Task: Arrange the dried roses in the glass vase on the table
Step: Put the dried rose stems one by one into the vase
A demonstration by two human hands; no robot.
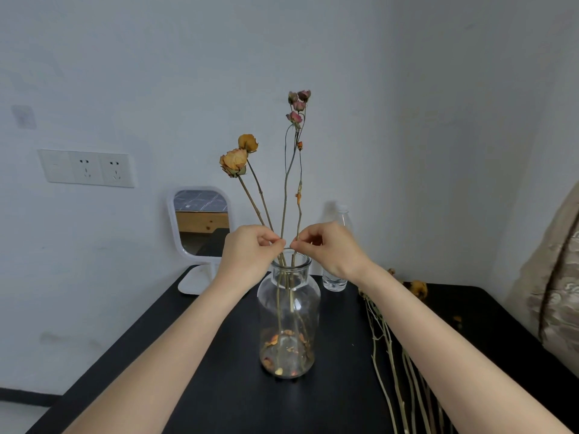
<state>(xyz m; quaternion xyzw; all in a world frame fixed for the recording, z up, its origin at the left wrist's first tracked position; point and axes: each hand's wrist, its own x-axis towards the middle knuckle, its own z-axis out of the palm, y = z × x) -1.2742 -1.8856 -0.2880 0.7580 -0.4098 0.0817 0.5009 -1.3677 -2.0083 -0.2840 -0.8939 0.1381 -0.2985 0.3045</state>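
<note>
Roses [233, 162] stand in the glass vase [314, 308], stems [285, 195] pinched by left hand [247, 252] and right hand [332, 249] (above rim).

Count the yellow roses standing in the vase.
2: the lower rose leaning left above the left hand, the upper rose just up and right of it. None looks hidden.

Right hand [329, 249] covers most of the bottle [334, 281]. Loose roses [418, 289] run off the bottom edge, some heads tucked behind that forearm [423, 324].
</note>
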